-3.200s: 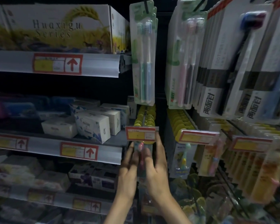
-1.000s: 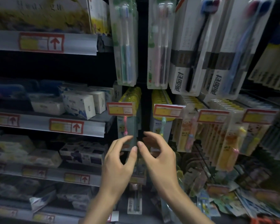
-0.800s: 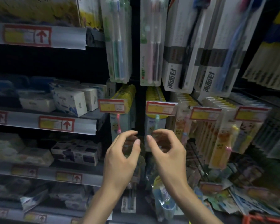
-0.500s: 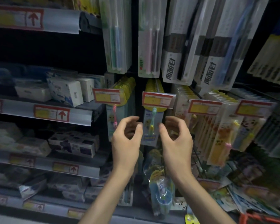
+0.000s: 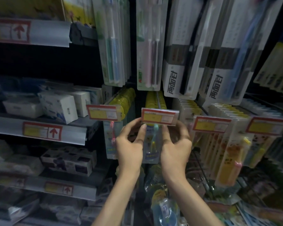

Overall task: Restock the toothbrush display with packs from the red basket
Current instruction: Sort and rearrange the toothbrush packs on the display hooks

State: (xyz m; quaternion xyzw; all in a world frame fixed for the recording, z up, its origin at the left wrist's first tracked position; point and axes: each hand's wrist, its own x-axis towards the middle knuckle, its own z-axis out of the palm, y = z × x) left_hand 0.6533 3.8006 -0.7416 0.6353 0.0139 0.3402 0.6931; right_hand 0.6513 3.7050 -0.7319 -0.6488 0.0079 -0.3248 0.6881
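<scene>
Pack: pale-blue carded plastic toothbrush pack hangs at 6 o'clock of the red-and-yellow price tag.
Grip: left hand at 8 o'clock and right hand at 4 o'clock, both half-curled; cannot tell whether either pinches it.
Risk: tag hides the hanging point, so a loose hold could drop the pack.

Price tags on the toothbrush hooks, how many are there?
4 price tags in a row: one left of the left hand, one just above both hands, two beyond the right hand. Others may hide lower down.

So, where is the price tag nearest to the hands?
Head view, centre: the price tag sits just above the left hand and right hand, below the pink toothbrush pack.
</scene>
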